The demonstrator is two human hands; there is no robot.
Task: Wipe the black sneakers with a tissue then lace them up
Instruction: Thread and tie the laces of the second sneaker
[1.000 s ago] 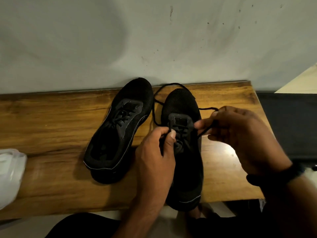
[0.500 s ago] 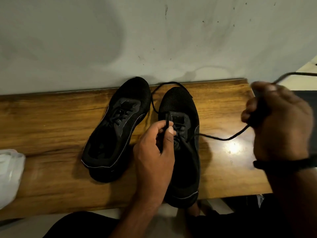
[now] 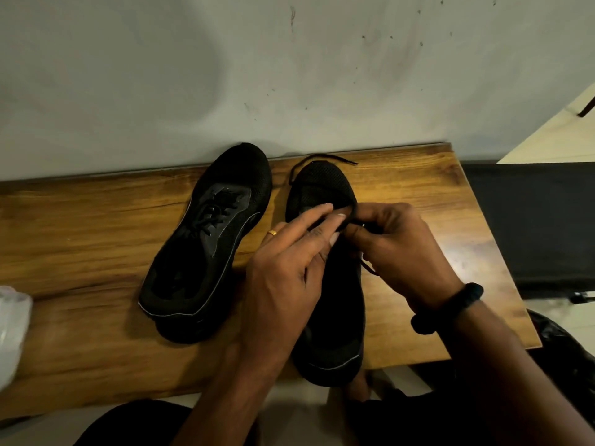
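Wooden bench against the wall, white plastic bag at its left edge. Left sneaker is laced, just beside the right sneaker; both hands cover the latter's eyelets. Left hand, gold ring, fingers mostly straight, thumb and forefingers pinching the lace. Right hand, black wristband, fingers curled, gripping the same lace. A loose end arcs over the toe.

Right sneaker midsection covered (lace threading unseen); white plastic cropped left.
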